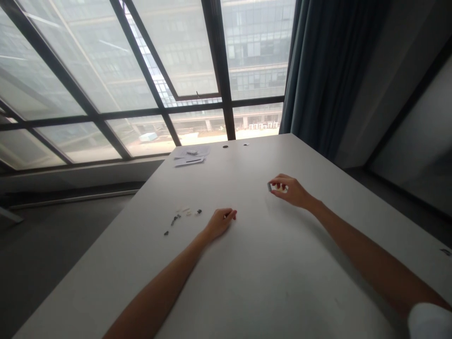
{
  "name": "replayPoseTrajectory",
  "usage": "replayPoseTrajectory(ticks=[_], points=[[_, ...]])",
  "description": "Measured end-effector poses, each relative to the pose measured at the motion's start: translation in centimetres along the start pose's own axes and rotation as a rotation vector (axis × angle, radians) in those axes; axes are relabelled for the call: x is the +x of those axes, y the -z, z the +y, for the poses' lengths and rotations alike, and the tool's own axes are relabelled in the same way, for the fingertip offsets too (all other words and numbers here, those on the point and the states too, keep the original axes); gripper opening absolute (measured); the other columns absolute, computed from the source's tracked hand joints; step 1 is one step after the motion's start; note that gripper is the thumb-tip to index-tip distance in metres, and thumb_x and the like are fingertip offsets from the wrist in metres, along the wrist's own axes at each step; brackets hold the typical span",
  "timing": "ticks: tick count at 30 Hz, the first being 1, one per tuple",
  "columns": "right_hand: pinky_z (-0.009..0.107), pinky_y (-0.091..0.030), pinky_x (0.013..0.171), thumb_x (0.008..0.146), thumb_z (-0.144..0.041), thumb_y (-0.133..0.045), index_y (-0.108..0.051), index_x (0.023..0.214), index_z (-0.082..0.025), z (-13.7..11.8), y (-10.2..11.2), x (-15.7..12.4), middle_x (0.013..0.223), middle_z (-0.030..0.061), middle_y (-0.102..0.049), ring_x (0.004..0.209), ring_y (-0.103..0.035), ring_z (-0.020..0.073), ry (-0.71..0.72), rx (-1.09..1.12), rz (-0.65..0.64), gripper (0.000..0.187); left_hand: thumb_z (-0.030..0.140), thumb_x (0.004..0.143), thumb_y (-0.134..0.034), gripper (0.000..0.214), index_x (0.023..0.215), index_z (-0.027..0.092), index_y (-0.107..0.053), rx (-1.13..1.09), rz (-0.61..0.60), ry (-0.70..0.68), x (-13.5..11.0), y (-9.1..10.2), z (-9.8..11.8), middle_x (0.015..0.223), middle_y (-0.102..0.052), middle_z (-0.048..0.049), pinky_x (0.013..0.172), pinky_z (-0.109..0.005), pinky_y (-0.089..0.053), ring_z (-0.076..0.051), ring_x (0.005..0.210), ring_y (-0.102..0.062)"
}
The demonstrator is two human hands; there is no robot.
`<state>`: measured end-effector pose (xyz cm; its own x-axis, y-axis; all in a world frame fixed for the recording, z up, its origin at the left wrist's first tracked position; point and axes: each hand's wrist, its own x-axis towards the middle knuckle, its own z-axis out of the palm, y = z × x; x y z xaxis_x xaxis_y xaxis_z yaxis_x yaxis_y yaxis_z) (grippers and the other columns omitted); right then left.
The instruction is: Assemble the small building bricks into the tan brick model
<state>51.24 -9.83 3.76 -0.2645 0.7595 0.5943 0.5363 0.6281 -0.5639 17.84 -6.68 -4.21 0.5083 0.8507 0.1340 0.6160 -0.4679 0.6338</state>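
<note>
My right hand [290, 189] is raised a little over the white table, pinching a small flat grey piece [269, 187] between thumb and fingertips. What kind of piece it is cannot be made out. My left hand [219, 223] rests on the tabletop with its fingers curled closed; whatever they may hold is hidden. Left of that hand lie several small loose parts: a black piece [199, 211], cream pieces [187, 211], dark grey pieces [174, 220] and a separate dark piece [166, 233].
Papers [190, 155] with a small object on top lie at the far left of the white table [282, 263]. A round dark cable hole [225, 147] is near the back edge. Windows [183, 47] and a dark blue curtain [318, 70] stand behind.
</note>
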Motion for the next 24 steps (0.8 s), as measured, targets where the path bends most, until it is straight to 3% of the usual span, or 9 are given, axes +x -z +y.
replayPoseTrajectory(ticks=[4, 7, 12, 17, 24], points=[[0.029, -0.048, 0.061, 0.086, -0.036, -0.07, -0.074, 0.105, -0.021, 3.8, 4.0, -1.8, 0.091, 0.0055, -0.066, 0.07, -0.058, 0.0164, -0.071, -0.096, 0.042, 0.025, 0.048, 0.097, -0.043, 0.046, 0.079, 0.016, -0.072, 0.068, -0.136, 0.027, 0.5, 0.2, 1.0, 0.067, -0.063, -0.0012, 0.062, -0.024, -0.035, -0.015, 0.065, -0.052], [0.029, -0.047, 0.06, 0.086, -0.034, -0.07, -0.075, 0.103, -0.02, 6.3, 5.1, -3.4, 0.088, 0.0046, -0.065, 0.067, -0.056, 0.0154, -0.139, -0.15, 0.0, 0.023, 0.044, 0.094, -0.051, 0.036, 0.087, 0.018, -0.075, 0.08, -0.181, 0.015, 1.6, -0.4, 2.5, 0.075, -0.069, -0.0026, 0.063, -0.024, -0.037, -0.015, 0.068, -0.055], [0.029, -0.047, 0.063, 0.083, -0.033, -0.068, -0.077, 0.101, -0.019, 9.6, 3.9, -5.3, 0.087, 0.0052, -0.066, 0.069, -0.058, 0.0166, -0.225, -0.158, -0.082, 0.024, 0.037, 0.091, -0.058, 0.027, 0.096, 0.02, -0.078, 0.085, -0.1, -0.002, 5.2, -3.8, 6.1, 0.091, -0.075, -0.0047, 0.073, -0.025, -0.044, -0.016, 0.077, -0.062], [0.029, -0.047, 0.067, 0.081, -0.027, -0.067, -0.078, 0.103, -0.018, 10.9, 2.1, -5.7, 0.086, 0.006, -0.066, 0.071, -0.059, 0.0176, -0.277, -0.169, -0.142, 0.026, 0.028, 0.092, -0.054, 0.026, 0.1, 0.021, -0.078, 0.116, -0.018, 0.027, 9.0, -7.7, 9.5, 0.101, -0.075, -0.0068, 0.085, -0.028, -0.048, -0.02, 0.092, -0.066], [0.028, -0.046, 0.07, 0.085, -0.023, -0.065, -0.078, 0.107, -0.019, 10.7, 1.3, -5.7, 0.087, 0.0056, -0.065, 0.071, -0.059, 0.0174, -0.314, -0.185, -0.19, 0.026, 0.026, 0.094, -0.052, 0.025, 0.1, 0.024, -0.076, 0.181, 0.049, 0.078, 10.9, -10.4, 10.9, 0.103, -0.074, -0.006, 0.086, -0.028, -0.049, -0.02, 0.097, -0.066]])
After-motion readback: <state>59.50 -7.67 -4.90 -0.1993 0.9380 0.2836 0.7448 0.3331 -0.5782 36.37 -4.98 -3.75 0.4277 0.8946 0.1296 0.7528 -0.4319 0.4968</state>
